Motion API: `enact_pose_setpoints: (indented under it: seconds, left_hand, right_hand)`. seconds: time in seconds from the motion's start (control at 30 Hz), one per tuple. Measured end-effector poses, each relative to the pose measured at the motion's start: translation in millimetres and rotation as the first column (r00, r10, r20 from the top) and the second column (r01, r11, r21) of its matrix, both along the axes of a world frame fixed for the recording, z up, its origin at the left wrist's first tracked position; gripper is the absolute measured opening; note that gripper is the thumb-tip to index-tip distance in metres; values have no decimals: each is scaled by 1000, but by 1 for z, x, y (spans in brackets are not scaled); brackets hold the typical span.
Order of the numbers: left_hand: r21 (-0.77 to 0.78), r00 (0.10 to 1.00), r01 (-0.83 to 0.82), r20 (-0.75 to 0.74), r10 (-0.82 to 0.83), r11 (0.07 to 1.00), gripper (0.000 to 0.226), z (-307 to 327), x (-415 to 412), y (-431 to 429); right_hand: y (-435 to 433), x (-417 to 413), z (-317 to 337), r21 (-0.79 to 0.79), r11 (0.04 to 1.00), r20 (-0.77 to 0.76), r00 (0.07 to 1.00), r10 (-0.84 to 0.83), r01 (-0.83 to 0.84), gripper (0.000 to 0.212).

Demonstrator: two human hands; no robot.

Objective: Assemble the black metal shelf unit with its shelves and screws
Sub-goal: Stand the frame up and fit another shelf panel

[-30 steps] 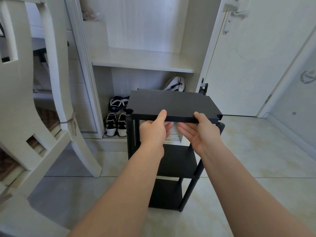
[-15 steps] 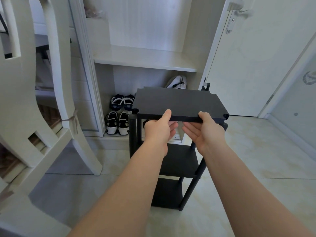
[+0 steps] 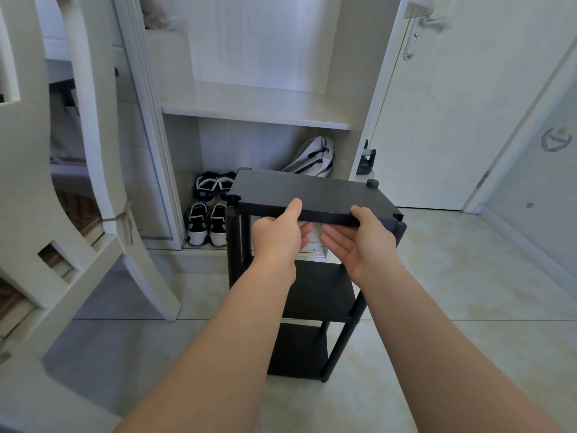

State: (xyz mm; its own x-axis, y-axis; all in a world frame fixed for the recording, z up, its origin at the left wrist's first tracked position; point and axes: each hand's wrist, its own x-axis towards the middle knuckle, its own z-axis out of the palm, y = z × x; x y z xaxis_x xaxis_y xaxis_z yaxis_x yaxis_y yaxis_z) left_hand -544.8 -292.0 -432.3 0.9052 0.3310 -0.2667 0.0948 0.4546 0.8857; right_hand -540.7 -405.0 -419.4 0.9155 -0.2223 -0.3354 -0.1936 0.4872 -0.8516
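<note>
A black metal shelf unit (image 3: 321,289) stands on the tiled floor, with two lower shelves fitted between round black posts. Both hands hold a flat black top shelf panel (image 3: 312,192) by its near edge, just over the post tops. My left hand (image 3: 278,235) grips the edge left of centre, thumb on top, fingers below. My right hand (image 3: 359,242) grips it right of centre the same way. The near left post (image 3: 232,245) and near right post (image 3: 399,228) sit close under the panel's notched corners. No screws are visible.
A white wooden chair (image 3: 93,182) stands close on the left. Behind the unit is an open white cabinet (image 3: 256,110) with shoes (image 3: 206,223) and a bag (image 3: 315,160) on its floor. A white door (image 3: 452,104) is at the right.
The panel has come lower towards the post tops, and its corners now sit closer over them. Both hands keep the same grip.
</note>
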Motion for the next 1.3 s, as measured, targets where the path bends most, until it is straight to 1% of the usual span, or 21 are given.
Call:
enact_pose_setpoints:
  seconds: [0.13, 0.27, 0.43, 0.53, 0.67, 0.77, 0.9, 0.97, 1.07, 1.13, 1.3]
  left_hand:
    - [-11, 1000, 18, -3, -18, 1000, 17, 2, 0, 1]
    - [-32, 1000, 26, -10, -27, 999, 20, 4, -1, 2]
    - [-78, 1000, 26, 4, -26, 997, 15, 8, -3, 1]
    - [-75, 1000, 31, -4, -31, 997, 20, 8, -3, 0]
    - [-103, 998, 37, -37, -41, 994, 25, 5, -3, -2]
    - [-73, 999, 17, -33, -20, 997, 19, 6, -2, -2]
    - [-68, 999, 4, -53, -8, 998, 19, 4, -1, -2]
    - [-70, 997, 2, -71, -7, 998, 14, 3, -1, -2]
    - [-24, 997, -9, -79, 7, 1000, 13, 0, 0, -4]
    - [-23, 996, -14, -83, 12, 1000, 12, -1, 1, -3]
    - [-58, 995, 1, -96, -7, 998, 27, -4, 4, -4]
  right_hand:
    - [0, -1, 1, -47, 999, -10, 1000, 4, -5, 27]
    - [-2, 0, 3, -27, 999, -6, 1000, 26, -26, 29]
    - [-5, 0, 9, -29, 998, 58, 997, 52, -50, 23]
    - [-6, 1, 8, -38, 998, 66, 997, 51, -49, 20]
    - [-8, 1, 2, -50, 997, 64, 996, 61, -58, 25]
    - [-8, 2, 2, -46, 997, 58, 997, 58, -55, 28]
    - [-6, 3, 1, -41, 997, 43, 997, 64, -62, 30]
    - [-7, 3, -1, -42, 997, 26, 998, 60, -59, 29]
    - [-5, 3, -5, -29, 999, -3, 999, 45, -45, 26]
    - [-4, 3, -5, -28, 999, -12, 999, 37, -37, 24]
    - [-2, 3, -6, -26, 999, -24, 999, 28, -29, 26]
